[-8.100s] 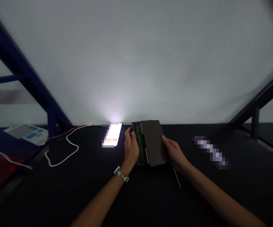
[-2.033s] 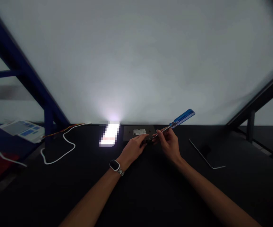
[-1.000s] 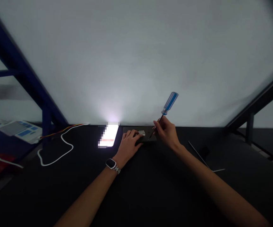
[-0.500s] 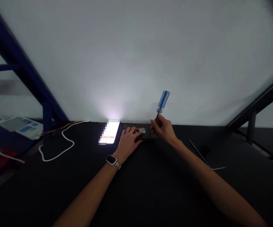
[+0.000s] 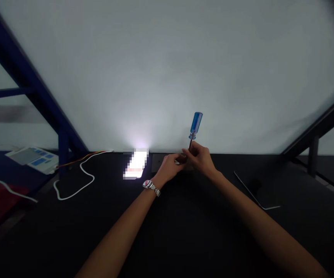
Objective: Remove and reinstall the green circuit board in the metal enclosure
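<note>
My right hand is closed round the thin shaft of a screwdriver with a blue and clear handle. The tool stands nearly upright, handle up, and its tip is hidden behind the fingers. Close against it, my left hand has its fingers curled together near the shaft; what they pinch, if anything, cannot be made out. Under both hands lies a dark flat plate. A small pale metal piece shows by the left fingers, mostly covered.
A brightly lit phone lies left of the plate. Further left are a white cable and a white device with thin coloured wires. An L-shaped metal rod rests at the right. A pale wall rises behind the black table.
My left hand has moved right from lying spread on the plate to the screwdriver shaft, its fingers now curled. The screwdriver has become more upright. The view has shifted slightly.
</note>
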